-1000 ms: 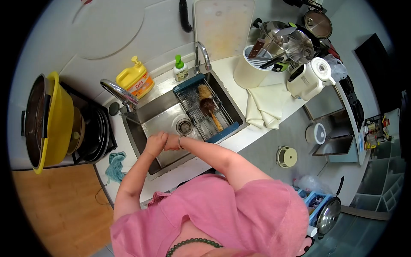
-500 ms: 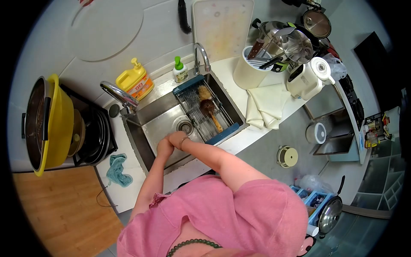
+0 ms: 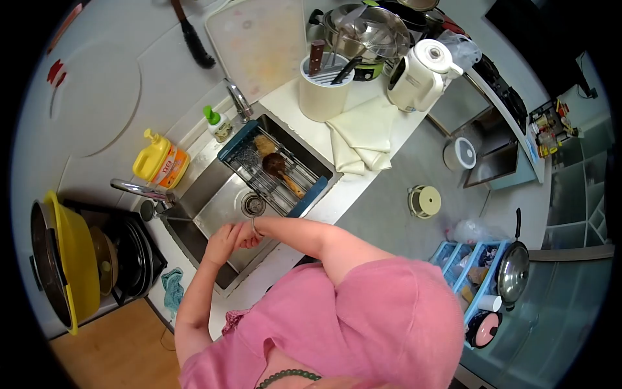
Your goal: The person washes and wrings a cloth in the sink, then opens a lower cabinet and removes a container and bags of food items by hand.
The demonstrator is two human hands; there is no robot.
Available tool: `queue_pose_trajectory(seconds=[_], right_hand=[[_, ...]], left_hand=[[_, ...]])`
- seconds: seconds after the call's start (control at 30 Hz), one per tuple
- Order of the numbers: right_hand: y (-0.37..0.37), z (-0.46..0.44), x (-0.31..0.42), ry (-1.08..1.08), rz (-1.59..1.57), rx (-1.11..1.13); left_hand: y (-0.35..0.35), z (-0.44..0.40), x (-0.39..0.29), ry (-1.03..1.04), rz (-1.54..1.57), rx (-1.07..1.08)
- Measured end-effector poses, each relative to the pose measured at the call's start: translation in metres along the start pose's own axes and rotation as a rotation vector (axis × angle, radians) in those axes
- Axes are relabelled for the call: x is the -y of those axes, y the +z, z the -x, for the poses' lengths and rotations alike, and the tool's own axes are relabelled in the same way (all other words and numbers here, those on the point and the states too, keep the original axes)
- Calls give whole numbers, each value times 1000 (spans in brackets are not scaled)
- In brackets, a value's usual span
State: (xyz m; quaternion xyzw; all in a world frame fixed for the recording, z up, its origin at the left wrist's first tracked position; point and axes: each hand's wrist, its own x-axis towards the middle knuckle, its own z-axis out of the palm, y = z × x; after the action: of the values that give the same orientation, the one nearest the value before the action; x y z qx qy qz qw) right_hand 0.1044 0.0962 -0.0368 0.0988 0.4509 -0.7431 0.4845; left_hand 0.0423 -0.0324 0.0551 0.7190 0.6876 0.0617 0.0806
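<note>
The person's left hand and right hand are clasped together over the near part of the sink, each touching the other. The fingers are folded in against one another; how tightly each hand is curled cannot be told, and the palms are hidden, so whether anything lies between them cannot be confirmed. No tool or vessel is visible in either. A thin, pale bracelet circles the right wrist. The step in hand is judged to be one hand worked against the other; reaching for any object would first call for parting them. The rectangular stainless-steel sink lies directly beneath the hands, with its round metal drain just beyond them. Farther right, a wire rack with dark-blue plastic ends spans the basin, bearing a brown round-headed brush with a wooden handle. A curved chrome faucet stands at the left rim. Behind the basin are a yellow pump jug with an orange label and a white bottle with a green pump. A crumpled teal cloth rests on the counter, left of the sink.
</note>
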Motion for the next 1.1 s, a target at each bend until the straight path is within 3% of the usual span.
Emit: queue_pose_trajectory(seconds=[0.03,0.1,0.13,0.2,0.23,0.3,0.33,0.4,0.6,0.7,0.93,1.03,1.1], right_hand=[[8,8,1,-6,-7,2],[22,23,2,-129,256,-376],[19,19,3,-135,250,-377],[14,11,10,-152,773,-591],[12,14,8,-156,767,-590],[6,21,7,-373,1013,-749],[1,18,5,-377,1011,-748],[-5,18,3,-162,1084,-854],[-5,38,-6,-99,1152,-893],[20,86,4,-110,1246,-895],[13,84,-4,-241,1282,-1039],[15,88,-8,-124,1092,-1111],[5,85,-14,-53,786,-1036]], left_hand=[[3,0,1,5,0,8],[11,-4,1,-62,-111,60],[15,-8,1,-57,-114,65],[25,-17,1,-188,-137,28],[35,-22,3,-185,-139,34],[48,-30,6,-315,-154,14],[50,-34,5,-316,-156,17],[54,-43,-3,-403,-137,-34],[53,-57,-23,-528,-35,-79],[60,-58,-28,-573,24,-105],[56,-65,-32,-622,74,-160],[46,-67,-33,-521,173,-186],[17,-66,-48,-718,291,-54]])
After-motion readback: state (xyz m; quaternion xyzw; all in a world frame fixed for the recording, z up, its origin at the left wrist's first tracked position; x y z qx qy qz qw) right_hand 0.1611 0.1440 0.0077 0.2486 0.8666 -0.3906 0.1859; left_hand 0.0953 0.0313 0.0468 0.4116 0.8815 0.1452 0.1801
